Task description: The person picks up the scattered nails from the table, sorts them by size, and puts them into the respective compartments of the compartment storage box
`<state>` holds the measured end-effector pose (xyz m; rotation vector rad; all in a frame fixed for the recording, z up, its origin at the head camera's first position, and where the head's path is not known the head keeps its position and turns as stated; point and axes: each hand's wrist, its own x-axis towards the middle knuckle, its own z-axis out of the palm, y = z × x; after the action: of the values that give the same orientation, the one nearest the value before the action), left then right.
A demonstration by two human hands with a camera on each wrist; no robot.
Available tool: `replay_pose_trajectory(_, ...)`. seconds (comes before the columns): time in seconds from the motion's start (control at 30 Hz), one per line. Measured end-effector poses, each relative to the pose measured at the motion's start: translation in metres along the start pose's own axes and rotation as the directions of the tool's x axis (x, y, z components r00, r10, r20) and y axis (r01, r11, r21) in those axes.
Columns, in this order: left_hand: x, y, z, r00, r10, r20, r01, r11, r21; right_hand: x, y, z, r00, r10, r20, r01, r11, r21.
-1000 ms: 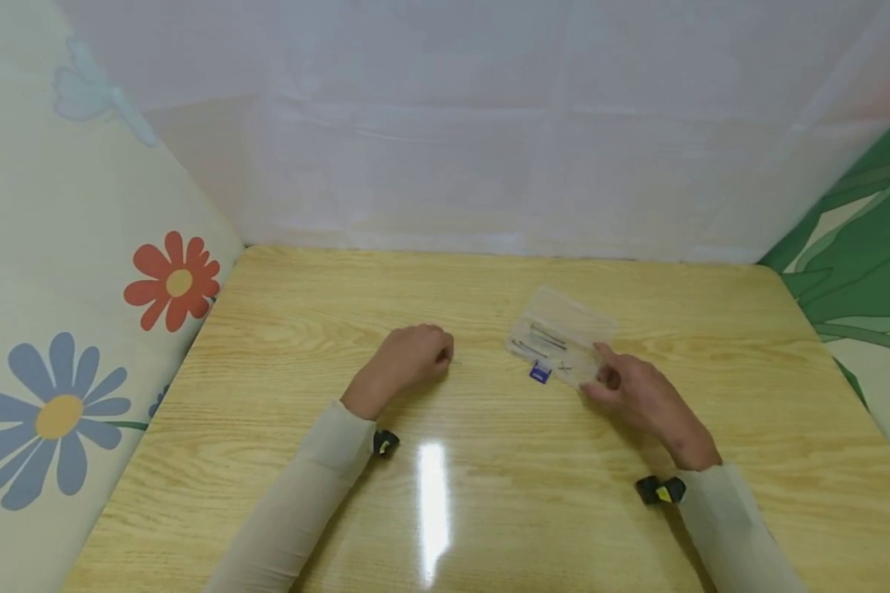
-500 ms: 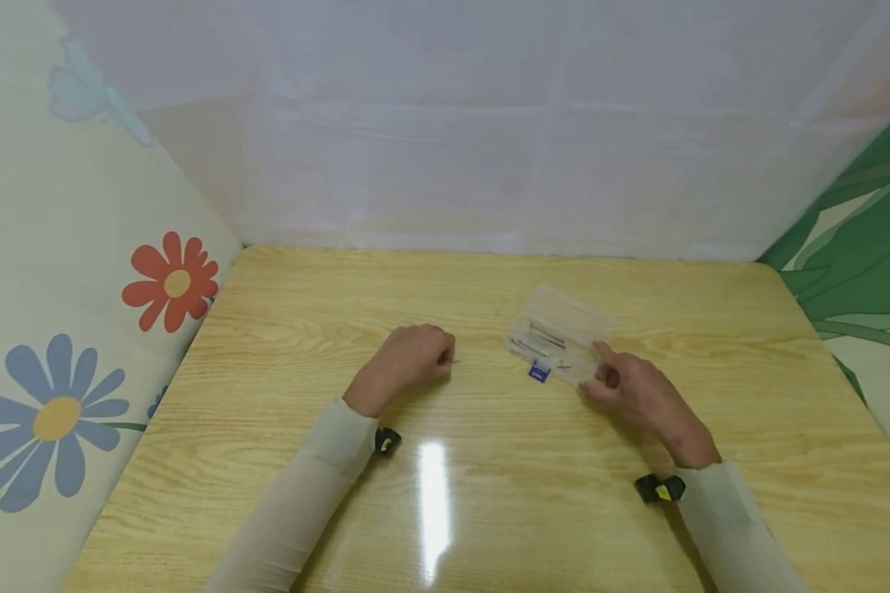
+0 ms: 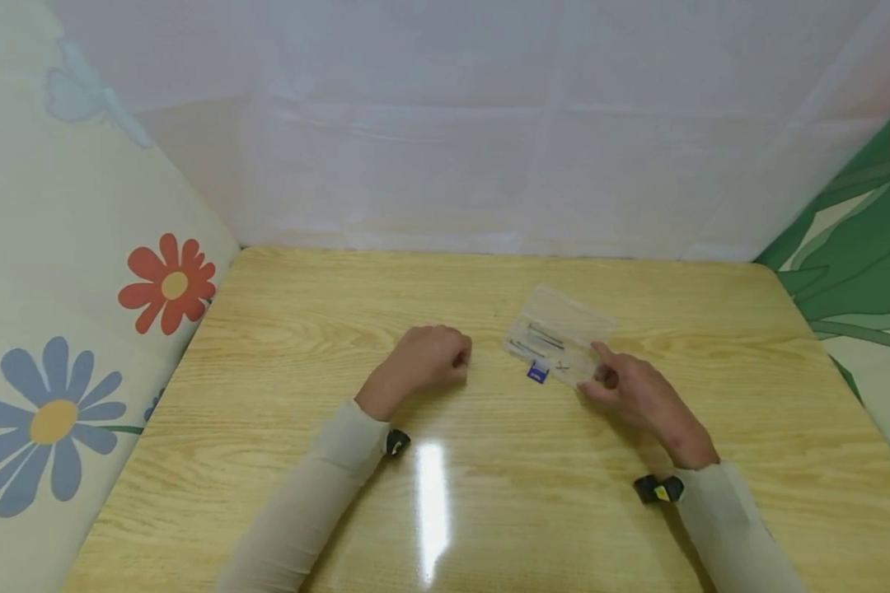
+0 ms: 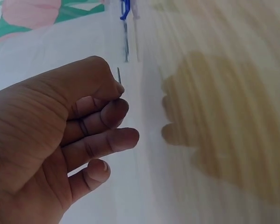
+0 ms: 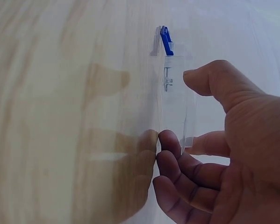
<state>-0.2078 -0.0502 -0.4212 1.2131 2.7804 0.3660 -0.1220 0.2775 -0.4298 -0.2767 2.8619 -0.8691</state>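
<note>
My left hand (image 3: 432,356) is above the table, left of the case. In the left wrist view its thumb and index finger pinch a thin pointed metal pin (image 4: 119,75), tip outward, while the other fingers curl loosely. Whether it is a nail or a needle I cannot tell. An open clear plastic case (image 3: 564,306) lies on the table, with several thin metal pins (image 3: 545,336) inside. Its blue latch (image 3: 538,372) sticks out at the near edge, also seen as a blue latch (image 5: 166,41) in the right wrist view. My right hand (image 3: 641,395) holds the case's right end between thumb and fingers.
A light wood-grain table (image 3: 326,288) carries the case. A bright light reflection (image 3: 433,502) shows on its near middle. White cloth (image 3: 445,165) stands behind the far edge, and flower-printed panels (image 3: 37,280) flank the sides.
My left hand has shifted a little to the right, closer to the case, with the pin still pinched. The right hand and the case stay in place.
</note>
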Motion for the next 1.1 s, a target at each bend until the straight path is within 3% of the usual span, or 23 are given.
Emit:
replay_pose_trajectory(0.47,0.035,0.031,0.005,0.993,0.108,0.038,-0.106,0.993,-0.059,-0.003,0.0,-0.001,1.0,-0.023,-0.002,0.023,0.999,0.023)
replay_pose_trajectory(0.8,0.061,0.048,0.006,0.99,0.144,0.012,-0.144,0.99,-0.012,-0.001,0.004,0.0,0.999,-0.048,-0.021,0.048,0.999,0.007)
replay_pose_trajectory(1.1,0.078,0.063,0.008,0.985,0.164,0.056,-0.164,0.986,0.008,-0.001,0.005,0.001,0.999,-0.047,-0.022,0.047,0.999,0.012)
